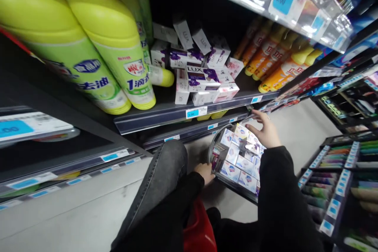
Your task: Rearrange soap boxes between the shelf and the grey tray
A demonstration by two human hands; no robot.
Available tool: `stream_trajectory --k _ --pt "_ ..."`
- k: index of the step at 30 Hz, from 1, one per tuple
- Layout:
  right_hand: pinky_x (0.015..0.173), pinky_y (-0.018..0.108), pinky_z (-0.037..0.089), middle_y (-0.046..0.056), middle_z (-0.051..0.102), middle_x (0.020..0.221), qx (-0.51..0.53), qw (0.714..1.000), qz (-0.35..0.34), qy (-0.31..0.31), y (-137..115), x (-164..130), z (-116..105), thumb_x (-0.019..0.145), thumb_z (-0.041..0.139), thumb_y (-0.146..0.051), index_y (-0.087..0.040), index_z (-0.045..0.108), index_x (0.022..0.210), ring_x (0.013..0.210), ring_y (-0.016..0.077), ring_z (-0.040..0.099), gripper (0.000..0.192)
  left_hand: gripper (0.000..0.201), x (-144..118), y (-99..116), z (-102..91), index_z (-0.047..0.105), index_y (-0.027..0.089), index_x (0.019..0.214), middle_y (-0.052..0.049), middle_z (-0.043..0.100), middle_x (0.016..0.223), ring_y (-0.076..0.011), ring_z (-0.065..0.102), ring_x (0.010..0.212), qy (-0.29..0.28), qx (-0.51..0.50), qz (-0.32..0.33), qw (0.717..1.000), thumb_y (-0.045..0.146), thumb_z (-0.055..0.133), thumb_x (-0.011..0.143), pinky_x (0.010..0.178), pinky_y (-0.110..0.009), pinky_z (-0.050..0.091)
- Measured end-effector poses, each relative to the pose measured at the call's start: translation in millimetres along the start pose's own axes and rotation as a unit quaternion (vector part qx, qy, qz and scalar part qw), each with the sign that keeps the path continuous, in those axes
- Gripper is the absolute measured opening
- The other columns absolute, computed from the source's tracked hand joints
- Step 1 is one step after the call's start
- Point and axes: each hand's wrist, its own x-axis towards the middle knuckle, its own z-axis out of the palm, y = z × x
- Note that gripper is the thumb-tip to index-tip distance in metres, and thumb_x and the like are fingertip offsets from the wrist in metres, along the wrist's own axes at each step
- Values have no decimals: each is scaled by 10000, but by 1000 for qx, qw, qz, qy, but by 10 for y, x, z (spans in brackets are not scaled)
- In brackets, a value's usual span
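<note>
A dark basket [236,189] stands low in front of my knees, filled with several boxed soap bars [247,165], mostly white and blue. My left hand [205,173] is closed at its near left rim, with the fingertips partly hidden. Over the far right of the basket is my right hand [267,128], thumb and forefinger apart with nothing visible between them. On the shelf above lies a loose pile of LUX soap boxes [203,78], white with purple or pink, some tilted on top of others.
Large yellow-green detergent bottles [115,47] stand left of the pile, and a smaller one [161,75] lies on its side. Orange bottles [285,69] line the right. A shelf edge with price tags [196,113] juts above the basket. A red stool [199,228] is beneath me.
</note>
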Motion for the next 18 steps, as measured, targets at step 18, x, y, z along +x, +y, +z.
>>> stream_trajectory --k 18 --pt "1105 495 378 132 522 1302 -54 949 -261 -167 -1531 1745 141 530 862 -307 -175 556 1291 1259 338 475 830 511 -60 7 -79 587 107 1270 -182 632 1275 -324 587 1201 -36 66 -25 997 409 536 860 1007 -395 460"
